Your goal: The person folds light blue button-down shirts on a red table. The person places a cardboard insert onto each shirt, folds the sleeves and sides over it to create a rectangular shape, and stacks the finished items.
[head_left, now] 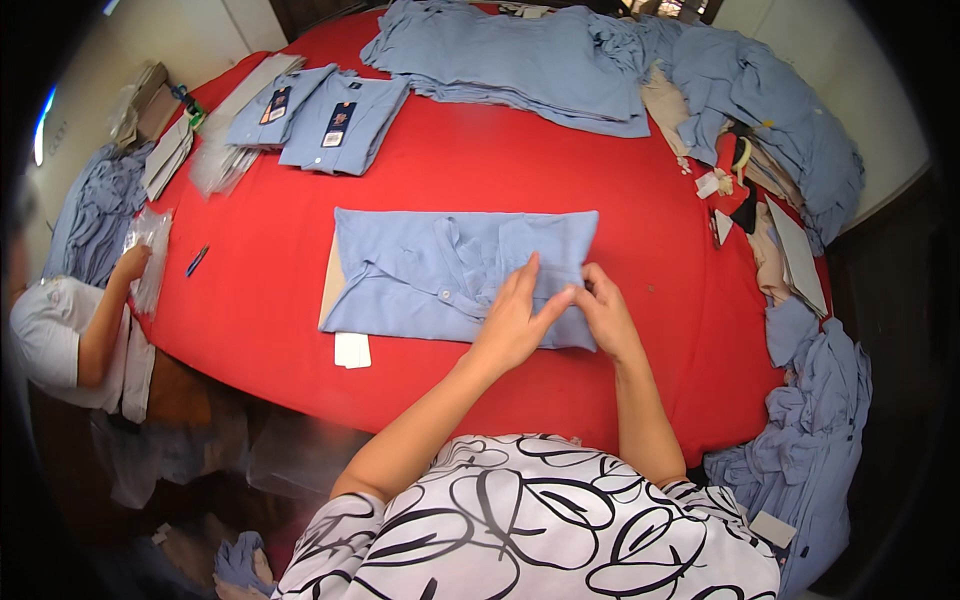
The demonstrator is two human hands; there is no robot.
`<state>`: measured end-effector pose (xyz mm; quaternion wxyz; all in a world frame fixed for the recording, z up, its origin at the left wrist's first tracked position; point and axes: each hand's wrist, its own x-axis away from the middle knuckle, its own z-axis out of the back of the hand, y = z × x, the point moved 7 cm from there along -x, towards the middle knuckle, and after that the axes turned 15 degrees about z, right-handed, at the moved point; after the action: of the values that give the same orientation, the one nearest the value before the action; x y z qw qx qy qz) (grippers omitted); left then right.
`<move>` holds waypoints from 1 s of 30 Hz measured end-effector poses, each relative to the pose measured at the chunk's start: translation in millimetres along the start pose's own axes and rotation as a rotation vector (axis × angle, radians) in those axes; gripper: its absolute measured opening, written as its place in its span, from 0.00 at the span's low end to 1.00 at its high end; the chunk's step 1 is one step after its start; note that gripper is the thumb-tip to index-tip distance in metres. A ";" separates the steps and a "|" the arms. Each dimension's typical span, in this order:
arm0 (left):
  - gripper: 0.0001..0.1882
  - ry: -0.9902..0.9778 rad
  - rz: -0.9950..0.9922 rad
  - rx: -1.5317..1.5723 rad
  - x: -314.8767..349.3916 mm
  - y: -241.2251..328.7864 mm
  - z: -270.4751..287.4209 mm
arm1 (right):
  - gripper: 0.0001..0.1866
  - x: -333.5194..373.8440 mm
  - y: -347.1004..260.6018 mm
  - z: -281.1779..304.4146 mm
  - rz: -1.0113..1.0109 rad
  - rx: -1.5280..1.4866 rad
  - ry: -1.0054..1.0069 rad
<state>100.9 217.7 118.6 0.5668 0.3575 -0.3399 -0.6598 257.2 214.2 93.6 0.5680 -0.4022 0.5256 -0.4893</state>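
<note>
In front of me a light blue shirt [400, 290] lies folded into a wide rectangle, with a small button near its middle. The edge of a beige card [332, 275] shows at its left end, and a white tag [352, 350] pokes out below. My left hand [515, 315] rests on the right half of the shirt, its fingers stretched out over the cloth. At the right end my right hand [608, 315] has its fingers bent around the fabric's edge, the thumb side close to my left thumb. The cloth under both hands is partly hidden.
On the red-covered table [480, 165], two folded, tagged shirts [345, 125] lie by clear plastic bags [222, 160]. Stacked blue shirts [520, 60] are at the back, heaped garments [770, 110] at right. A pen [197, 261] lies left, near another person [75, 340] handling plastic.
</note>
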 end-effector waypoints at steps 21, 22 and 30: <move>0.21 0.164 0.842 -0.088 -59.5 -239.5 222.8 | 0.30 -45.6 -30.4 -125.1 0.201 0.157 -0.129; 0.21 0.190 0.800 -0.113 -55.2 -235.9 222.1 | 0.32 -51.4 -33.2 -136.6 0.303 0.260 -0.100; 0.19 0.280 0.719 -0.193 20.2 -184.7 170.6 | 0.38 -76.1 16.4 -136.1 0.276 0.925 -0.635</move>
<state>-140.6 228.4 46.8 0.8335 0.2472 -0.2993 -0.3933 126.9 299.8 76.3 0.8732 -0.1667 0.1085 -0.4449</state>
